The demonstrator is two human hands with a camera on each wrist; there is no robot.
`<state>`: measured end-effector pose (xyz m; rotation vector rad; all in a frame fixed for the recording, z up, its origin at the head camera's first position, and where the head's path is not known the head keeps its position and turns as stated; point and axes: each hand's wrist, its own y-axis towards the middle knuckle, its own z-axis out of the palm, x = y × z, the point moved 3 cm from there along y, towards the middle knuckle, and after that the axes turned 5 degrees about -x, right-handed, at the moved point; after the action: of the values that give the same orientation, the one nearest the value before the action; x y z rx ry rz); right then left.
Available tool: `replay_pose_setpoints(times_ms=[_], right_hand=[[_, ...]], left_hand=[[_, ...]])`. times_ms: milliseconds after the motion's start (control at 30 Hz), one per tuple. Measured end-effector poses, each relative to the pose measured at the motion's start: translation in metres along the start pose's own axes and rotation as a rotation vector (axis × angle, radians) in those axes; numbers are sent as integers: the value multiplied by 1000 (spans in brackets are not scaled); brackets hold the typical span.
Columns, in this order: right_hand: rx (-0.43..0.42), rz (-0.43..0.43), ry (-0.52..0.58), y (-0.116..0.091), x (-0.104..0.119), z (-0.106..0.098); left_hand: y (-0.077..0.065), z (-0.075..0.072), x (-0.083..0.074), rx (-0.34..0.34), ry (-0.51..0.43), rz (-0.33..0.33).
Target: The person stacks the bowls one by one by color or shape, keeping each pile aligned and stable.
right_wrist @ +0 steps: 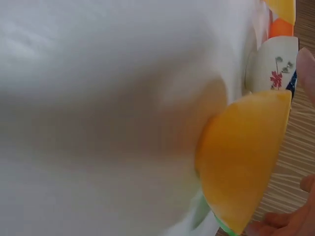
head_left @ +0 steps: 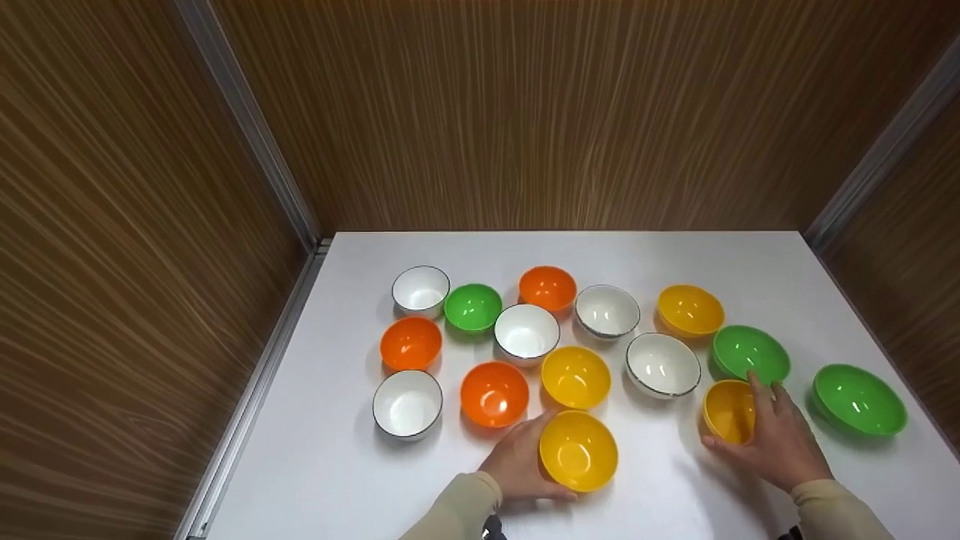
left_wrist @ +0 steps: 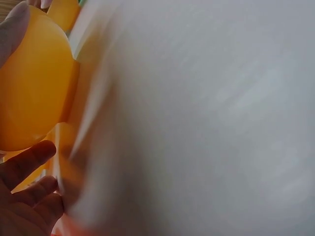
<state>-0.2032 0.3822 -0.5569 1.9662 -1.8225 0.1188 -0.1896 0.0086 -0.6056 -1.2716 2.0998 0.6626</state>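
My left hand (head_left: 521,461) grips a yellow bowl (head_left: 578,451) by its side, at the near middle of the table. In the left wrist view the thumb (left_wrist: 14,32) lies against this bowl's outer wall (left_wrist: 34,83), with a fingertip at its lower edge. My right hand (head_left: 780,439) is spread beside and over another yellow bowl (head_left: 727,412), which stands upright on the table. In the right wrist view, thumb and fingers are around the rim level of that bowl (right_wrist: 241,157), with a gap between thumb and rim.
Behind the held bowl stand a yellow bowl (head_left: 576,377) and an orange bowl (head_left: 494,394). White bowls (head_left: 663,365), more orange ones and a small green bowl (head_left: 473,307) spread leftward and back. Larger green bowls (head_left: 859,399) are at right. Wood-grain panels (head_left: 510,112) enclose the white table (head_left: 300,465).
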Motion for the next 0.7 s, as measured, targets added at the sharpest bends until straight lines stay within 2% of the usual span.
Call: replay_pose_setpoints(times_ms=[267, 700], right_hand=[[46, 35, -13, 0, -2, 3], [49, 49, 37, -5, -5, 6]], left_hand=[[1, 2, -1, 4, -33, -21], [-1, 0, -1, 33, -37, -57]])
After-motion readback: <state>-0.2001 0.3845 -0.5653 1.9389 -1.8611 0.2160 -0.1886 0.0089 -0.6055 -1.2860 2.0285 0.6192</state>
